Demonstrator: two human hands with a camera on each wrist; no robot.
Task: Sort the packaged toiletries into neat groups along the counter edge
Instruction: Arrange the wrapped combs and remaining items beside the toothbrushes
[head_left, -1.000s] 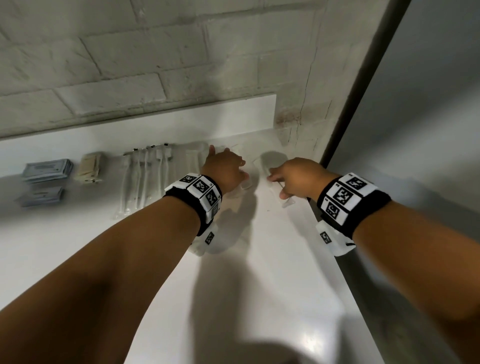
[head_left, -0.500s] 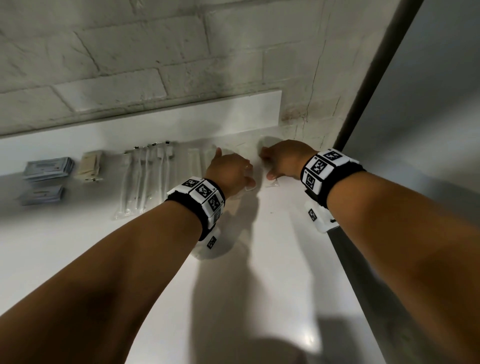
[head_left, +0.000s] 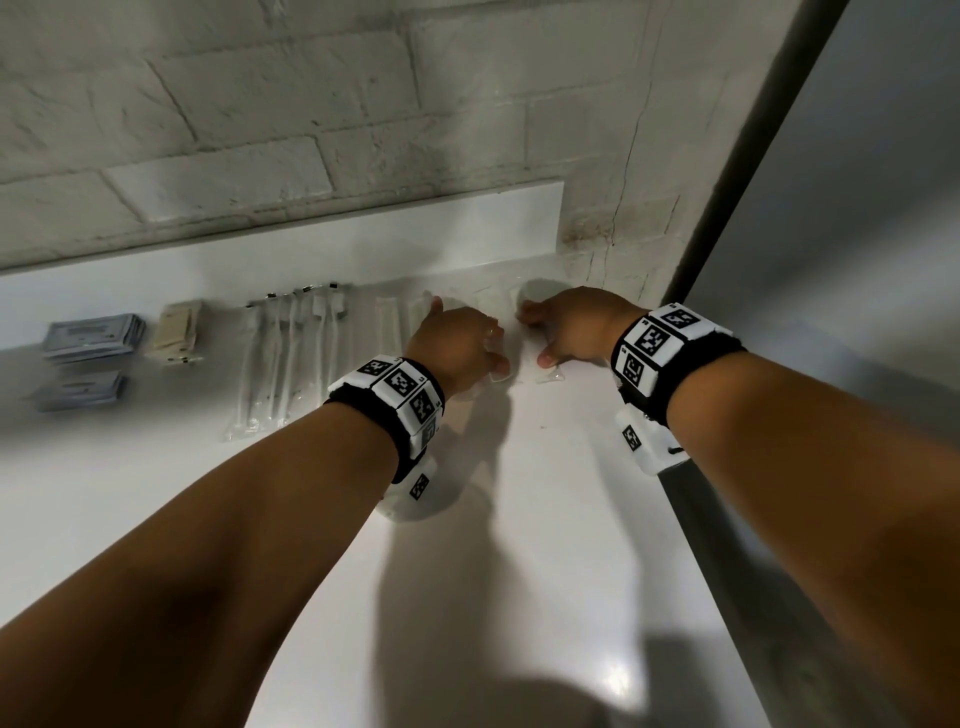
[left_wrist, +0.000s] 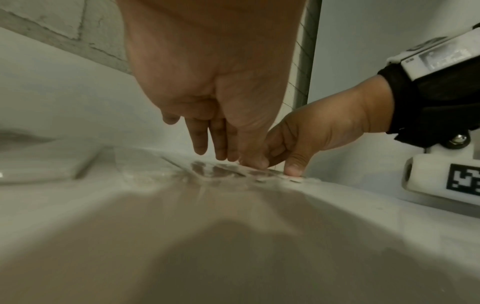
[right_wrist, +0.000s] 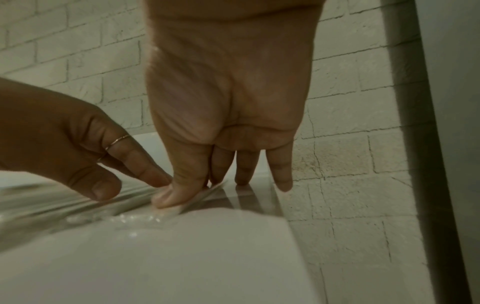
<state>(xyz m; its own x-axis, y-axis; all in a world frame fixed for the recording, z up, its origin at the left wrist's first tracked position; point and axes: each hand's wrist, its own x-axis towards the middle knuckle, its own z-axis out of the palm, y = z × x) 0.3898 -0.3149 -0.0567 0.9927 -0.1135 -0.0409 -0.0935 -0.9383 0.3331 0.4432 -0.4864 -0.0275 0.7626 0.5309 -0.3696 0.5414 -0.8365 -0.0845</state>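
Several clear plastic packets (head_left: 549, 375) lie flat at the back right corner of the white counter (head_left: 519, 545). My left hand (head_left: 457, 343) rests its straight fingertips (left_wrist: 221, 152) on one clear packet (left_wrist: 218, 171). Beside it, my right hand (head_left: 566, 327) holds the neighbouring clear packet (right_wrist: 197, 198): its thumb (right_wrist: 166, 195) presses the near end and the fingers reach to the far end. The two hands almost touch. Further left along the back edge lie white sachets (head_left: 389, 327), wrapped toothbrushes (head_left: 291, 358), beige packets (head_left: 174, 332) and blue-grey packets (head_left: 93, 338).
A white upstand (head_left: 311, 249) and a brick wall (head_left: 311, 104) close off the back. The counter's right edge (head_left: 680, 519) drops off just right of my right wrist, beside a dark vertical post (head_left: 737, 156).
My right hand has carried its clear packet from mid-counter back toward the wall and next to my left hand. In the last half second both hands barely shifted.
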